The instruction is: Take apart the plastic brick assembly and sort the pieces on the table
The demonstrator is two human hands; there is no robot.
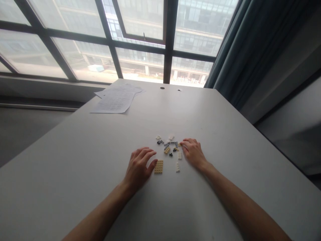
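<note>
My left hand (140, 165) is open, thumb and fingers apart, with the thumb tip at the upper left corner of a tan studded plate (158, 167) lying flat on the table. To the right, the fingertips of my right hand (193, 151) are closed together at a small yellow building piece (179, 144) by the edge of a loose pile. The pile between my hands has grey pieces (172, 143), a tan brick (167, 150), a small black piece (171, 155) and a white studded brick (180, 155). A narrow white piece (178, 167) lies nearer to me.
A white table (100, 180) stretches out to the windows. Printed papers (115, 100) lie at its far left. Two round holes, one a dark cable hole (162, 88), are near the far edge. A dark curtain (233, 47) hangs at the right.
</note>
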